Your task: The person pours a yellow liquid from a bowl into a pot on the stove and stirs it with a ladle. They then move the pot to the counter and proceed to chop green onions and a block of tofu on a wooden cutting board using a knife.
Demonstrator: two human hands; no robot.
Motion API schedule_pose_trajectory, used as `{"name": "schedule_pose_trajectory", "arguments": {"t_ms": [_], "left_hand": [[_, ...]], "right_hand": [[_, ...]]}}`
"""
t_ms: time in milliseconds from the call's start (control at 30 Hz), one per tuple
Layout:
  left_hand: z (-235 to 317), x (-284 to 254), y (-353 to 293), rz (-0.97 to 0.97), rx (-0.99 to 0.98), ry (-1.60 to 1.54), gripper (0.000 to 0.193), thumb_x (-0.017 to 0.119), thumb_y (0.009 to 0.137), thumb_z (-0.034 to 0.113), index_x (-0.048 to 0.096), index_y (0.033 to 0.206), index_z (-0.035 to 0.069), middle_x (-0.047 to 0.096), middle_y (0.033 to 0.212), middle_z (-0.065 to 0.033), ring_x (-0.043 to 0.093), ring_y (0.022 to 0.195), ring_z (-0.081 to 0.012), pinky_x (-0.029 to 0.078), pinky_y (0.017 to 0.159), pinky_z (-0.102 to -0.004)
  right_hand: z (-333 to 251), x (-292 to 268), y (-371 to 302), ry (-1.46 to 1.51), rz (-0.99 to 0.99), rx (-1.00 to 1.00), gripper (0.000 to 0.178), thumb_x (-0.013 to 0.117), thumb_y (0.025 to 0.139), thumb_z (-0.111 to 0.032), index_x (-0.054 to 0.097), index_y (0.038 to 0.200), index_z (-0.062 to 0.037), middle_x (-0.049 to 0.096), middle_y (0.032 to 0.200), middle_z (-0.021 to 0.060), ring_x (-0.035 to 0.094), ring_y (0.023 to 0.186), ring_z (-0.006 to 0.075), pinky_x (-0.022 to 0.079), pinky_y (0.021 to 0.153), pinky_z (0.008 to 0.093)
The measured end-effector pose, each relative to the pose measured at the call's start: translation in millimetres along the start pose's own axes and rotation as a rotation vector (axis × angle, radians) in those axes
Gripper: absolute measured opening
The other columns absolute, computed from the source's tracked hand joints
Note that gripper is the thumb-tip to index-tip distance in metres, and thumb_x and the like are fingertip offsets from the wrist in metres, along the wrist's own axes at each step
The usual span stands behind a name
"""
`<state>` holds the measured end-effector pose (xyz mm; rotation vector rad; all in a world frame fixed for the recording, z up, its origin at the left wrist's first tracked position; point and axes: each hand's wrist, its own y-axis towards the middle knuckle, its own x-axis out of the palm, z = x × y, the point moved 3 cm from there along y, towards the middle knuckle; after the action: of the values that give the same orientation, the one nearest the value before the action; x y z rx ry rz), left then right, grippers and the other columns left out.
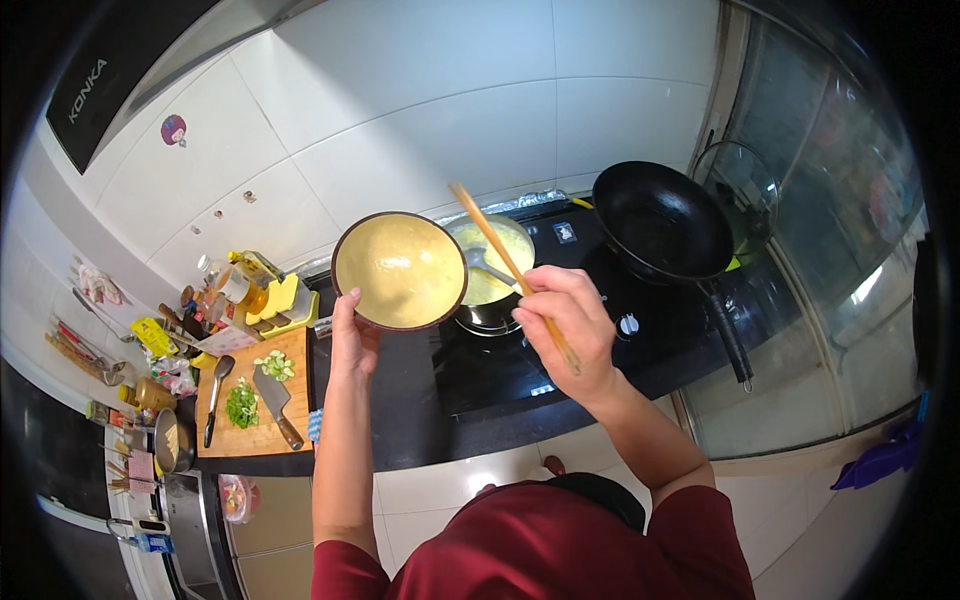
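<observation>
The left hand (352,335) grips a brown bowl (400,270) by its lower rim and holds it tipped up on edge, so its mouth faces the camera and its far rim sits just beside the pot (493,265) on the stove (520,350). A yellow film coats the inside of the bowl, and the same yellow liquid lies in the pot; the tilt looks made for draining toward it. The right hand (565,325) is closed on a pair of chopsticks (505,265), tips raised above the pot and close to the bowl's rim, well placed for scraping. A ladle (482,268) rests in the pot, right under the chopsticks (it could catch them).

On the other burner sits an empty black wok (662,225), its handle pointing back toward the person. Left of the stove, on the bench (400,420), lies a cutting board (255,395) with chopped greens (242,405) and a cleaver (275,400); bottles and jars crowd behind it.
</observation>
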<state>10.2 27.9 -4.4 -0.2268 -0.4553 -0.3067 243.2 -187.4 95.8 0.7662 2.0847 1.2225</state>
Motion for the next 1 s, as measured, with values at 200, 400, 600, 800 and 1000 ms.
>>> {"name": "schedule_pose_trajectory", "arguments": {"t_ms": [200,400,600,800,1000], "left_hand": [[18,24,-7,0.027,0.230,0.195,0.054,0.068,0.085,0.037,0.046,0.126,0.013,0.058,0.112,-0.0039,0.059,0.098,-0.0166,0.049,0.084,-0.0342],[-25,31,5,0.025,0.028,0.041,0.057,0.070,0.085,0.050,0.046,0.119,0.010,0.059,0.102,-0.0048,0.059,0.091,-0.0158,0.051,0.081,-0.0365],[-27,55,-17,-0.095,-0.083,-0.058,0.058,0.064,0.088,0.056,0.059,0.121,0.008,0.065,0.106,-0.0114,0.064,0.095,-0.0205,0.053,0.083,-0.0345],[-26,47,-15,-0.109,-0.082,-0.079,0.059,0.063,0.089,0.055,0.059,0.124,0.008,0.065,0.113,-0.0118,0.064,0.101,-0.0214,0.053,0.085,-0.0357],[-22,49,-15,-0.135,-0.103,-0.107,0.051,0.065,0.089,0.045,0.059,0.123,0.007,0.066,0.111,-0.0090,0.065,0.097,-0.0205,0.053,0.083,-0.0345]], "right_hand": [[-10,11,2,-0.070,0.028,-0.130,0.023,0.077,0.070,0.001,0.063,0.088,-0.0003,0.059,0.104,0.0129,0.060,0.085,0.0303,0.051,0.073,0.0377],[-16,67,-6,-0.011,-0.201,-0.225,0.015,0.070,0.075,-0.002,0.062,0.088,0.0001,0.057,0.107,0.0126,0.061,0.092,0.0289,0.055,0.071,0.0346],[-6,104,-10,0.022,-0.225,-0.250,0.016,0.065,0.073,-0.001,0.059,0.088,0.0004,0.058,0.110,0.0125,0.061,0.096,0.0281,0.056,0.072,0.0336],[1,113,-29,0.041,-0.339,-0.267,0.016,0.065,0.071,-0.001,0.059,0.086,0.0006,0.059,0.109,0.0122,0.062,0.096,0.0268,0.056,0.074,0.0329],[1,119,-29,0.055,-0.322,-0.350,0.016,0.066,0.071,-0.002,0.059,0.084,0.0004,0.059,0.106,0.0121,0.062,0.098,0.0267,0.057,0.076,0.0327]]}}
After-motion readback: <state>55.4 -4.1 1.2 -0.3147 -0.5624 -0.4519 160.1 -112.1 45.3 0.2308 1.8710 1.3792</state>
